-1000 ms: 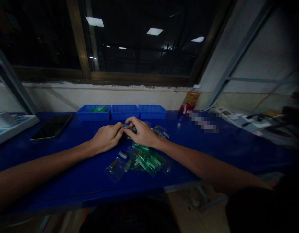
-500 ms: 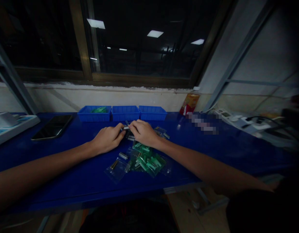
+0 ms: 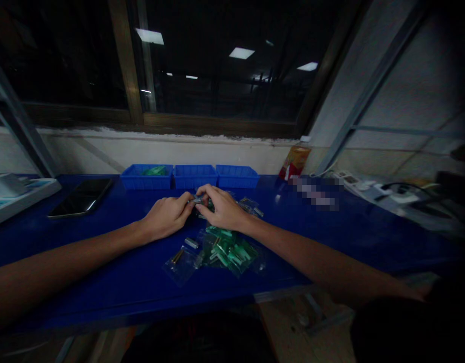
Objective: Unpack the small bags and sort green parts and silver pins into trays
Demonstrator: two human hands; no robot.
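Observation:
A small silvery metal cylinder [image 3: 197, 200] is held up over the middle of the blue table. My left hand [image 3: 170, 214] is closed, pinching its left end between thumb and forefinger. From the other side my right hand [image 3: 226, 209] curls its thumb and forefinger around the same piece; the exact contact is hard to make out. Below my right wrist lies a heap of clear bags with green and white pieces [image 3: 232, 249]. Nearer my left forearm are a loose metal cylinder [image 3: 191, 243] and a clear bag with brass-coloured pins [image 3: 178, 257]. Parts under my hands are mostly hidden.
Three blue bins line the wall: the left bin [image 3: 146, 182] holds green pieces, beside the middle bin [image 3: 195, 180] and right bin [image 3: 237, 180]. A phone [image 3: 81, 198] and power strip [image 3: 31, 199] lie left. A bottle [image 3: 294, 160] and cables [image 3: 398, 194] are right.
My right hand's thumb and forefinger have parted from a tight pinch into a wider curl around the metal cylinder. The cylinder shows more plainly. My left hand has barely moved.

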